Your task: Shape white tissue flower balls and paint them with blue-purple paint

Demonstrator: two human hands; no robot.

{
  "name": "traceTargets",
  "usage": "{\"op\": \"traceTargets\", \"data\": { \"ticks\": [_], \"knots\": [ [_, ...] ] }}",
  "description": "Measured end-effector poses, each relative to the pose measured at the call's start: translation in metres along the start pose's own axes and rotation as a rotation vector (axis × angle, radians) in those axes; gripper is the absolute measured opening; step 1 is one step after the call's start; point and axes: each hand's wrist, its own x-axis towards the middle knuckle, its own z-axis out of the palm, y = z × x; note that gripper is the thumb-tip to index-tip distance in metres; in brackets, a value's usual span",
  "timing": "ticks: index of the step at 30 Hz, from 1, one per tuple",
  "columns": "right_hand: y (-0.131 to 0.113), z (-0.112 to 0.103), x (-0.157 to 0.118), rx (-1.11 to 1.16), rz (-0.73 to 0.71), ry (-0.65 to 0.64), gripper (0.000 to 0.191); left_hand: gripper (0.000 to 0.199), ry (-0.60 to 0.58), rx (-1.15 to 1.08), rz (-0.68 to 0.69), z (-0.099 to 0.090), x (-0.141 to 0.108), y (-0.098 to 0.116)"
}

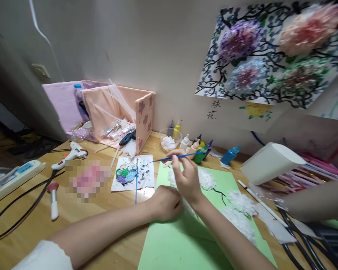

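My right hand (187,178) pinches a blue paintbrush (163,158) held nearly level, its tip pointing left above the edge of a paint-smeared white paper (148,168). On that paper sit a small paint palette (126,173) with green, blue and purple paint, and a second blue brush (136,189). My left hand (166,204) rests curled on a green sheet (183,243), just below the right hand; its fingertips are hidden. Fluffy white flowers (240,202) and a black painted branch (221,194) lie on the sheet, some partly covered by my hands.
Paint bottles (201,152) stand along the wall, beside a clear bowl (170,139). Leftward are a glue gun (70,155), a makeup brush (53,202), a power strip (19,178) and a pink box (145,120). A white cylinder (272,163) leans at right. Flower artwork (222,41) hangs above.
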Motion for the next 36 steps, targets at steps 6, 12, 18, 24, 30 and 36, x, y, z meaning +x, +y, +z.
{"op": "traceTargets", "data": {
  "ticks": [6, 12, 18, 24, 30, 36],
  "knots": [
    [0.045, -0.062, -0.034, -0.237, 0.098, 0.118, 0.016, 0.016, 0.124, 0.195, 0.088, -0.002, -0.001, 0.002],
    [0.057, -0.064, -0.060, -0.278, -0.051, 0.011, 0.013, 0.013, 0.157, 0.214, 0.092, 0.000, 0.000, 0.002],
    [0.053, -0.060, -0.060, -0.320, -0.044, -0.045, 0.014, 0.013, 0.156, 0.204, 0.093, 0.001, 0.001, 0.002],
    [0.052, -0.061, -0.055, -0.311, 0.011, -0.066, 0.014, 0.012, 0.151, 0.199, 0.088, 0.001, 0.002, 0.001],
    [0.052, -0.061, -0.051, -0.318, 0.016, -0.074, 0.014, 0.012, 0.163, 0.190, 0.084, 0.003, 0.003, 0.001],
    [0.049, -0.064, -0.049, -0.345, 0.032, -0.075, 0.013, 0.013, 0.149, 0.164, 0.073, 0.000, 0.002, 0.003]
  ]
}}
